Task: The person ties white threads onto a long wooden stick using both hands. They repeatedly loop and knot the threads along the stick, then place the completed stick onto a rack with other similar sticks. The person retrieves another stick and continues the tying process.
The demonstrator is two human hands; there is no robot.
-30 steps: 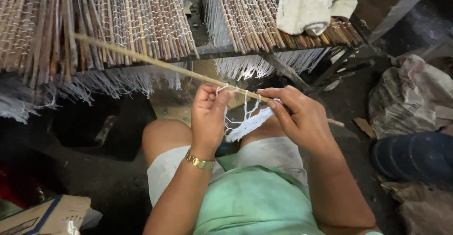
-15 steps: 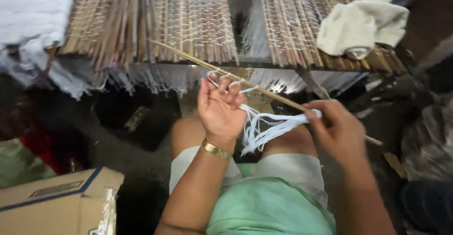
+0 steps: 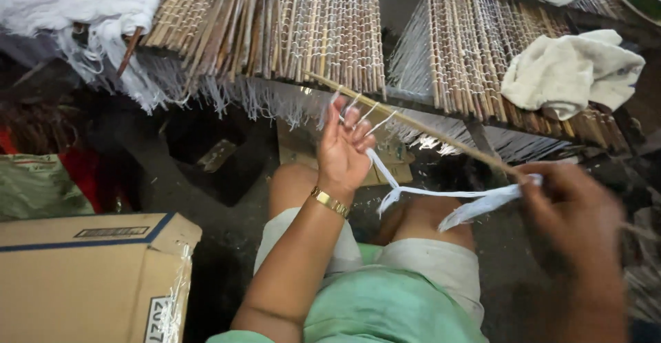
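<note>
My left hand [image 3: 343, 149] is raised with fingers spread, white threads looped around them and a gold bracelet on the wrist. My right hand [image 3: 575, 209] pinches a bundle of white threads [image 3: 441, 195] that stretches between both hands, along with a thin bamboo stick [image 3: 413, 121] that slants from upper left down to the right hand. Both hands work just in front of a hanging bamboo mat [image 3: 296, 23] woven with white string, its fringe dangling below the edge.
A second bamboo mat [image 3: 482, 47] hangs at the right with a crumpled white cloth [image 3: 571, 71] on it. White fabric [image 3: 62, 5] lies at the upper left. A cardboard box [image 3: 89, 274] stands at the lower left, beside a green bag [image 3: 38, 188].
My right hand has pulled the thread bundle out to the right, stretching it from the left hand. My left hand has opened its fingers. The view has shifted left.
</note>
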